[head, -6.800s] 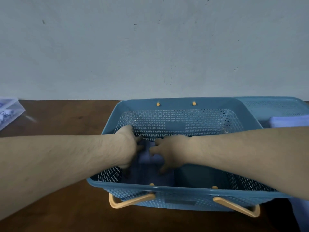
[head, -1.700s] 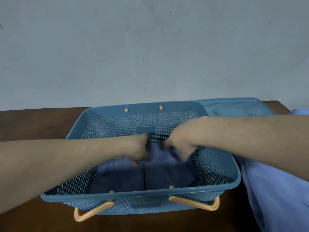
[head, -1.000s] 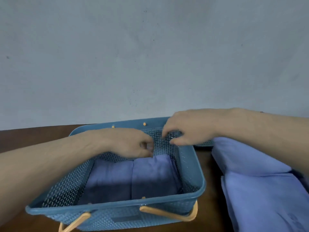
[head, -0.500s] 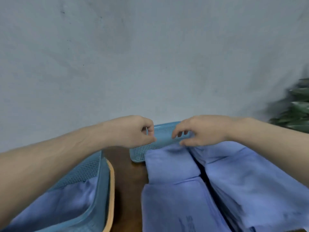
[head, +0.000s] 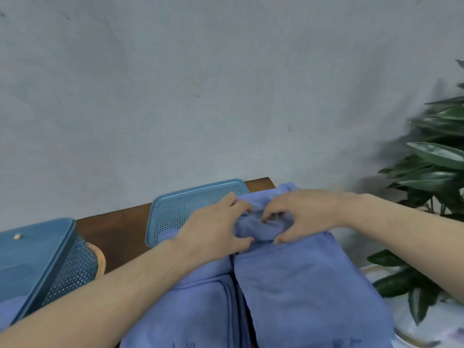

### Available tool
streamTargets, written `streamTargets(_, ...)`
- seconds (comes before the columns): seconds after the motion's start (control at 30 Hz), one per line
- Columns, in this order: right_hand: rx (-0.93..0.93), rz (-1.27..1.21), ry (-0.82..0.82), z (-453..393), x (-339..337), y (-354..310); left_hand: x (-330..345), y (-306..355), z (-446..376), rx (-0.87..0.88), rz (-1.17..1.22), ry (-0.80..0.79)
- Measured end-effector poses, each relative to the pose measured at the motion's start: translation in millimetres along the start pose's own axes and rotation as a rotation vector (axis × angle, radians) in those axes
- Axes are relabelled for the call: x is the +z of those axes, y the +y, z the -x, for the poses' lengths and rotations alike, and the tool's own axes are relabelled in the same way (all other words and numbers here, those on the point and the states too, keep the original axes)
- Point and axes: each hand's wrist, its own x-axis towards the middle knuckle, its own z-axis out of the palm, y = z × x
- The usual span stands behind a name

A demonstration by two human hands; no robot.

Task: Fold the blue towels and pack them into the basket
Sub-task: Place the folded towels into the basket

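Both hands meet at the far end of the pile of blue towels (head: pixel 296 292), which lies on the right part of the brown tabletop (head: pixel 113 227) and partly hangs past its right edge. The left hand (head: pixel 213 229) and the right hand (head: pixel 301 214) each have curled fingers that pinch a bunched fold of the top towel (head: pixel 253 227) between thumb and fingertips, so the cloth rises in a small ridge between them. I think they grip close together at 1 edge because it is the easy way to separate only the top layer from the pile, before the hands draw apart to spread it.

The pile seems to be in 2 stacks side by side, with a dark seam between them; how many towels each has, I cannot tell. The basket (head: pixel 45 257) stands at the left, near the pile, and its orange handle (head: pixel 99 262) shows on the side that faces the towels. In the lower left corner a strip of blue cloth (head: pixel 10 310) shows, probably a folded towel inside the basket. Keeping the basket close makes the packing path short. Behind the pile a perforated blue lid (head: pixel 185 209) lies flat on the tabletop, and the towels cover its near corner. It is put aside there, I judge, so that the basket stays open. A green plant (head: pixel 431 172) stands at the right
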Motion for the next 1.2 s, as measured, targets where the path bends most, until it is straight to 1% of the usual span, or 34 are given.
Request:
streamTargets(0.1,-0.014,0.005,0.032,-7,4,7,4,6,-5,0.022,-0.091,-0.006)
streamTargets(0.13,-0.018,0.018,0.040,-9,5,8,3,9,-7,0.022,-0.118,0.010)
streamTargets(0.2,-0.040,0.054,0.065,-13,6,7,0,10,-13,-0.003,-0.115,0.095)
streamTargets(0.3,-0.056,0.049,0.138,-19,5,10,-10,8,-21,-0.104,-0.064,0.198)
streamTargets(0.37,-0.010,-0.048,0.201,-23,1,17,-15,4,-24,-0.213,-0.020,0.199)
streamTargets(0.43,0.036,-0.156,0.286,-26,-2,22,-15,1,-26,-0.322,0.099,0.232)
streamTargets(0.5,0.058,-0.210,0.346,-30,-4,23,-16,4,-26,-0.431,0.301,0.267)
streamTargets(0.53,0.064,-0.235,0.372,-32,-4,22,-18,8,-26,-0.502,0.491,0.264)
streamTargets(0.57,0.069,-0.263,0.392,-33,-5,20,-21,15,-25,-0.584,0.743,0.243)
streamTargets(0.63,0.060,-0.309,0.412,-36,-6,12,-29,32,-21,-0.712,1.230,0.155)
streamTargets(0.67,0.043,-0.319,0.414,-38,-6,7,-32,38,-20,-0.741,1.386,0.121)
streamTargets(0.73,0.007,-0.330,0.399,-39,-7,-5,-33,45,-21,-0.758,1.566,0.113)
streamTargets(0.77,-0.014,-0.327,0.383,-39,-6,-11,-33,46,-22,-0.765,1.622,0.144)
streamTargets(0.83,-0.070,-0.314,0.347,-39,-3,-21,-30,49,-24,-0.802,1.631,0.237)
streamTargets(0.9,-0.111,-0.328,0.304,-39,3,-27,-27,47,-22,-0.852,1.568,0.332)
streamTargets(0.97,-0.121,-0.338,0.303,-37,7,-32,-23,42,-19,-0.875,1.499,0.425)
streamTargets(1.03,-0.114,-0.378,0.341,-37,8,-33,-22,33,-12,-0.863,1.460,0.477)
streamTargets(1.1,-0.083,-0.493,0.418,-38,5,-33,-26,24,-4,-0.828,1.427,0.497)
streamTargets(1.2,-0.027,-0.652,0.476,-50,1,-34,-39,11,12,-0.751,1.390,0.513)
